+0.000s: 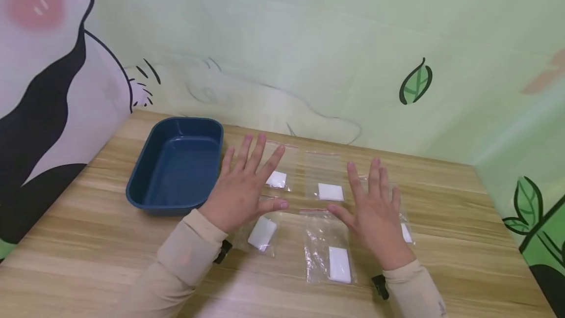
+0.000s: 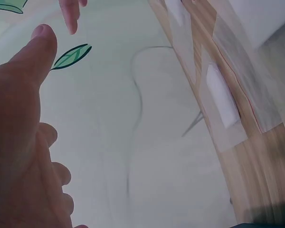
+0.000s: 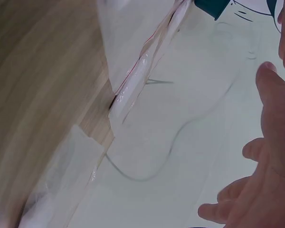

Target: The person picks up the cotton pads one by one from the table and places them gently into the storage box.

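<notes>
My left hand [image 1: 244,185] is held with fingers spread, palm down, over the left-hand bags, and grips nothing. My right hand [image 1: 375,215] is likewise spread and holds nothing; it covers much of the rightmost bag [image 1: 410,237]. Several clear zip bags with red seal lines lie on the table, each with a flat white rectangular piece inside. Between the hands lie a front bag [image 1: 315,239] with its white piece [image 1: 339,264] and a back bag [image 1: 322,168]. Past the left fingers shows another bag [image 1: 289,158]; below the left thumb, one more white piece [image 1: 262,233] in its bag.
A dark blue rectangular tray [image 1: 190,171] stands left of the left hand, close beside it. The wooden table [image 1: 459,239] ends at a pale green printed backdrop [image 1: 309,53]. Black wrist mounts [image 1: 380,287] sit under both sleeves.
</notes>
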A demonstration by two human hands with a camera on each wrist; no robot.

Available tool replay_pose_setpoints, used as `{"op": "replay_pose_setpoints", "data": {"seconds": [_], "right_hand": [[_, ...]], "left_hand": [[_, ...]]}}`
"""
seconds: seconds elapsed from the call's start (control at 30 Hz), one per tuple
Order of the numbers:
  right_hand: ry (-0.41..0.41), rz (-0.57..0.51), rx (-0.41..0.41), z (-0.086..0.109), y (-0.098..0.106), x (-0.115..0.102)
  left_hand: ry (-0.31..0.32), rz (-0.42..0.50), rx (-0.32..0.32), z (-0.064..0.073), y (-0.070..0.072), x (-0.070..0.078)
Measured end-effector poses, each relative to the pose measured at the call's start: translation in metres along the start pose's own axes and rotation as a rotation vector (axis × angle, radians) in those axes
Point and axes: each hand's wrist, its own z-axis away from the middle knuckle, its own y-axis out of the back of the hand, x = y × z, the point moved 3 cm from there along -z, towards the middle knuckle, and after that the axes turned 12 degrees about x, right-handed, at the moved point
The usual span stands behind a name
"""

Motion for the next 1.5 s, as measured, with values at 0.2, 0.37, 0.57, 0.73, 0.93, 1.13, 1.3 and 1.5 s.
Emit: {"op": "replay_pose_setpoints", "data": {"seconds": [0.2,0.37,0.57,0.73,0.93,1.13,1.3,1.5], "right_hand": [[0.023,-0.042,0.091,-0.002,0.003,0.002],[-0.006,-0.102,0.106,-0.003,0.005,0.002],[-0.06,-0.183,0.083,-0.006,0.005,0.005],[-0.101,-0.303,0.091,-0.011,0.006,0.01],[-0.166,-0.409,0.032,-0.02,0.001,0.018],[-0.235,-0.426,-0.132,-0.032,-0.018,0.028],[-0.247,-0.349,-0.215,-0.043,-0.038,0.032],[-0.244,-0.254,-0.259,-0.05,-0.053,0.028]], "left_hand": [[-0.001,0.015,0.018,0.001,0.006,-0.003],[0.015,0.017,0.016,0.008,0.014,-0.014],[0.082,0.012,-0.027,0.017,0.024,-0.038],[0.161,0.014,-0.059,0.028,0.033,-0.064],[0.276,0.008,-0.101,0.043,0.04,-0.098],[0.375,0.015,-0.232,0.061,0.048,-0.131],[0.485,-0.022,-0.365,0.076,0.051,-0.154],[0.501,0.021,-0.428,0.082,0.05,-0.166]]}}
